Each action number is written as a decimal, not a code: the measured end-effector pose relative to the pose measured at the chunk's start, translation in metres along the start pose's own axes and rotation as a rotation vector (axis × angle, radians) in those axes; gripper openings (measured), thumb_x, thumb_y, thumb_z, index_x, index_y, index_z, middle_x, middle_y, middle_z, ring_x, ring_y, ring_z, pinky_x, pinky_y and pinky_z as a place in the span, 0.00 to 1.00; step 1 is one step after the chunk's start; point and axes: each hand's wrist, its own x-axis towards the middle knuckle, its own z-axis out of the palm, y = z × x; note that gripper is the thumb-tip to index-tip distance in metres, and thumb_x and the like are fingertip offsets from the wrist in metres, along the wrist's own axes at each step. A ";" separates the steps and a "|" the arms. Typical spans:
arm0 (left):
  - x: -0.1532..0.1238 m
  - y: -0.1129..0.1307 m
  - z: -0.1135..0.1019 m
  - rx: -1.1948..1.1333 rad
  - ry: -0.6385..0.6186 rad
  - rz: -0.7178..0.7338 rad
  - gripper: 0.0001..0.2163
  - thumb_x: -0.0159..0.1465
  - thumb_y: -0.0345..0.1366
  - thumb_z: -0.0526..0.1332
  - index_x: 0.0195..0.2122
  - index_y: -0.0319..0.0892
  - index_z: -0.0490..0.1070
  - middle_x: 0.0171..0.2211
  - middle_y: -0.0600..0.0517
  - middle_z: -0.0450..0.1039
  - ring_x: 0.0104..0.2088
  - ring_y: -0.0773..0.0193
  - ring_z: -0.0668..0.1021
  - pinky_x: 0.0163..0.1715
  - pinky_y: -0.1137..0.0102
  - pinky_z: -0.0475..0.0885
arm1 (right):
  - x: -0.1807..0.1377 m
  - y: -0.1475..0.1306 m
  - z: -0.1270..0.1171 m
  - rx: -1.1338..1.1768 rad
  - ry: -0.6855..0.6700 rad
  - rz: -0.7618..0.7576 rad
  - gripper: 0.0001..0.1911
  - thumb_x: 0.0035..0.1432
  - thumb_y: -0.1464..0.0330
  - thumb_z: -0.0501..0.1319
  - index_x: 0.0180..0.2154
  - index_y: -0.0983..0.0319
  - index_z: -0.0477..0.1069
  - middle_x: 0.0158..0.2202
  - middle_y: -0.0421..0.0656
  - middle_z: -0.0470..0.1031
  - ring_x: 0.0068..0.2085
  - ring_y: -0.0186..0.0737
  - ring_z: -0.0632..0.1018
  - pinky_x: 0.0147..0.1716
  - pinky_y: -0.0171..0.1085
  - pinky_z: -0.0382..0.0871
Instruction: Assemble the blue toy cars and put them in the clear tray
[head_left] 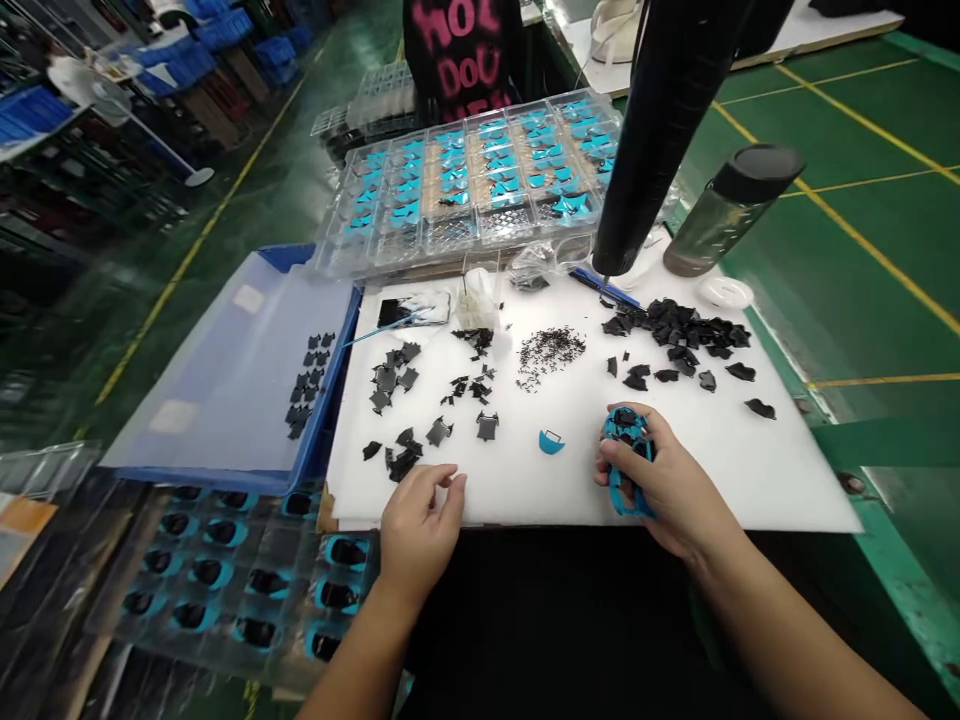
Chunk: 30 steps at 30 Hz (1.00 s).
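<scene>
My right hand (664,480) is closed round a blue toy car body (626,455) with black parts in it, held over the front of the white work board (750,470). My left hand (420,520) rests at the board's front edge with fingers curled, thumb near the fingertips, close to a cluster of small black plastic parts (405,455); whether it pinches anything is hidden. A single small blue piece (550,441) lies on the board between my hands.
More black parts lie in piles (679,330), with tiny black bits (549,352) in the middle. A blue bin lid (232,370) at left holds black parts. Clear trays of blue pieces (480,180) stand behind. A dark bottle (731,205) and black pole (660,130) stand at right.
</scene>
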 end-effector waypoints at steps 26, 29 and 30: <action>0.041 -0.032 -0.055 0.261 0.122 -0.276 0.08 0.65 0.41 0.61 0.37 0.43 0.76 0.27 0.55 0.69 0.26 0.67 0.69 0.31 0.70 0.66 | 0.008 0.003 0.001 0.130 -0.053 0.028 0.23 0.50 0.61 0.72 0.48 0.54 0.70 0.32 0.37 0.68 0.28 0.34 0.73 0.21 0.31 0.70; 0.047 -0.033 -0.051 0.286 0.032 -0.289 0.08 0.65 0.40 0.60 0.36 0.44 0.76 0.29 0.54 0.71 0.27 0.65 0.71 0.32 0.69 0.66 | 0.008 0.007 -0.001 0.117 -0.069 0.026 0.24 0.51 0.61 0.73 0.49 0.53 0.69 0.33 0.37 0.69 0.29 0.34 0.73 0.23 0.32 0.72; 0.050 -0.033 -0.051 0.293 -0.021 -0.295 0.08 0.65 0.40 0.60 0.36 0.44 0.75 0.30 0.53 0.72 0.28 0.64 0.72 0.32 0.69 0.67 | 0.008 0.007 -0.002 0.119 -0.072 0.027 0.24 0.51 0.61 0.72 0.49 0.53 0.69 0.33 0.37 0.69 0.29 0.34 0.73 0.24 0.32 0.72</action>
